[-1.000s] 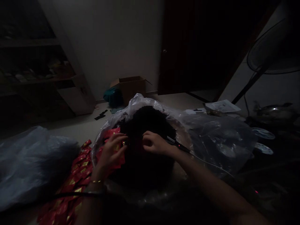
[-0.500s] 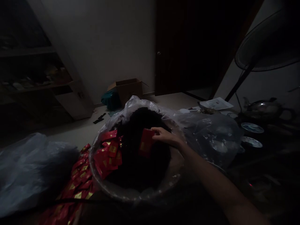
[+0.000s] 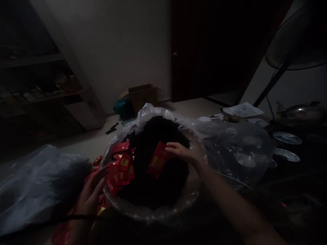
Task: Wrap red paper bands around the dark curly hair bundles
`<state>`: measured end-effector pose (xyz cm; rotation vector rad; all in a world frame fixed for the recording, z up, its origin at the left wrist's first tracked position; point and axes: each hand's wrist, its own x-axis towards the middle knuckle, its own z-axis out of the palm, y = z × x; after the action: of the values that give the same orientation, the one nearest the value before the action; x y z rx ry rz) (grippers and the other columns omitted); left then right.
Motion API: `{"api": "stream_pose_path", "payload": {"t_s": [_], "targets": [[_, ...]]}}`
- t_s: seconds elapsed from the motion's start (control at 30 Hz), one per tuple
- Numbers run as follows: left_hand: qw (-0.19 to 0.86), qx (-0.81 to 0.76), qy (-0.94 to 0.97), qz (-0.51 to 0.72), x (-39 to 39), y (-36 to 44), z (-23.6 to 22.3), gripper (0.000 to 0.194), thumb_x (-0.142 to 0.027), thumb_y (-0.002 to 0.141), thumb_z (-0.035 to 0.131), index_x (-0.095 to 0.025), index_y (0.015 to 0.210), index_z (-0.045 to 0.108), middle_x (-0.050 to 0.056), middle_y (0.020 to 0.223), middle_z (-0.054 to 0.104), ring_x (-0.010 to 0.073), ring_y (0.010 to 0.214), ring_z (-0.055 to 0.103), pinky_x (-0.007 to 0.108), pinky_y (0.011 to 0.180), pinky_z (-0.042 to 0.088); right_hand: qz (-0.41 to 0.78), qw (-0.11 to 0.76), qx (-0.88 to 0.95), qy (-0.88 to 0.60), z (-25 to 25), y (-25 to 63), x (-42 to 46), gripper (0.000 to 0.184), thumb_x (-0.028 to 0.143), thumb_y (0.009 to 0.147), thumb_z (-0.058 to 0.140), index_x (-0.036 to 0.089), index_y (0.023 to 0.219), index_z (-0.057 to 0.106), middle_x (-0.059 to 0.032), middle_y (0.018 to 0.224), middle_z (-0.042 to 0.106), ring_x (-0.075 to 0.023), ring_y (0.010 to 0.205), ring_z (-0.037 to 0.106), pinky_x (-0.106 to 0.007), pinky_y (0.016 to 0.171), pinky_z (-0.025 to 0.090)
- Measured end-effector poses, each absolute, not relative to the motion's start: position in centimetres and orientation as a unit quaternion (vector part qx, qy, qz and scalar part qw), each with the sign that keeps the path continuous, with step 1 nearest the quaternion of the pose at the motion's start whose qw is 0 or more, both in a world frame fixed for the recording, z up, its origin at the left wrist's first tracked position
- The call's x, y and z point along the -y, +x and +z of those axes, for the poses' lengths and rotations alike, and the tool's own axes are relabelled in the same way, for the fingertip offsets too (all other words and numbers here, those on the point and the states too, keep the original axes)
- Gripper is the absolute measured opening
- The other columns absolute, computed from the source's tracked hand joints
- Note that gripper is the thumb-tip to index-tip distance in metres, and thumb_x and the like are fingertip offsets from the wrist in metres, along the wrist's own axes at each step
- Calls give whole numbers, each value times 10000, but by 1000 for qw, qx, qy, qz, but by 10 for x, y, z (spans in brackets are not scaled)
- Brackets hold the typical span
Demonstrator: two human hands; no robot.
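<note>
The room is dim. A round basin lined with clear plastic (image 3: 153, 212) holds a dark heap (image 3: 158, 163) of loose material. My right hand (image 3: 182, 152) pinches a red and gold packet (image 3: 157, 162) over the heap. More red packets (image 3: 122, 165) lie on the basin's left side. My left hand (image 3: 92, 192) rests with fingers spread on the basin's left rim, over the pile of red packets (image 3: 98, 160) beside it.
A crumpled clear bag (image 3: 33, 183) lies at the left and another plastic sheet (image 3: 237, 149) at the right. A standing fan (image 3: 293, 44), a metal kettle (image 3: 298, 114) and small dishes (image 3: 287, 137) are at the right. A cardboard box (image 3: 140, 95) and shelves (image 3: 46, 88) stand behind.
My right hand picked up a red packet and holds it over the heap. My left hand left the heap, went out of sight, and now lies at the basin's left rim.
</note>
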<state>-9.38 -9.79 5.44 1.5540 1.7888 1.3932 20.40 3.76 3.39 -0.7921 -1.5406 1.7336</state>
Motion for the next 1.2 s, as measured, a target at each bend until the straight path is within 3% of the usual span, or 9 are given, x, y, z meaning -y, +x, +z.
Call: {"api": "stream_pose_path", "payload": {"t_s": [0.1,0.23,0.37,0.5,0.6,0.8,0.9,1.0,1.2], "targets": [[440,-518,560,474,36,-47,57,574,-494,777,560,-188,1258,493,149,1260,570,275,1050,603,389,842,510,601,316,665,-311,29,199,-37,305,460,776,585,159,775,540,26,723,531,-115,684,531,-244,665,445],[508,-415,635,408,-6,-2,40,554,-369,724,663,-210,1234,518,107,1167,635,234,1045,600,354,880,481,448,303,781,-311,26,196,-37,154,286,833,528,156,757,560,-19,822,542,-142,771,527,-281,723,437],[438,-444,654,427,-9,1,14,294,-276,683,693,-171,952,635,52,932,702,195,871,641,317,799,502,343,342,821,-302,31,195,-32,47,184,811,560,175,785,598,-58,992,551,-159,867,549,-295,755,452],[373,-471,672,433,-5,-8,8,207,-267,695,678,-162,864,619,27,826,683,163,774,632,269,705,507,320,388,798,-333,35,192,-27,90,151,782,605,197,860,613,-36,903,575,-147,804,572,-253,657,466],[265,-483,721,419,0,-7,13,124,-223,723,631,-173,833,606,13,763,658,138,693,612,240,627,501,273,409,808,-325,34,191,-24,74,156,766,629,195,818,593,-28,856,584,-147,783,576,-258,670,475],[21,-342,829,442,15,-7,22,137,-106,776,533,-191,842,618,79,965,655,154,857,631,253,717,524,116,419,867,-243,38,196,-11,94,207,822,576,196,729,566,-50,905,587,-129,781,575,-230,671,473],[-5,-340,834,435,16,-10,23,130,-106,795,520,-189,845,606,91,1014,640,158,909,624,258,742,525,84,391,880,-256,40,197,-8,52,201,829,560,199,786,589,-48,897,588,-126,777,571,-217,665,460],[-22,-365,847,385,12,-12,21,102,-129,791,528,-186,833,601,79,960,644,154,837,619,258,693,519,62,308,900,-301,38,196,-9,48,216,805,591,202,849,603,-34,849,588,-138,758,559,-226,643,438],[-108,-362,868,323,7,-15,21,93,-176,794,555,-181,707,588,52,820,632,147,709,556,264,609,463,1,224,911,-346,37,194,-10,114,298,776,647,198,728,619,-29,819,589,-147,741,516,-241,599,382]]}}
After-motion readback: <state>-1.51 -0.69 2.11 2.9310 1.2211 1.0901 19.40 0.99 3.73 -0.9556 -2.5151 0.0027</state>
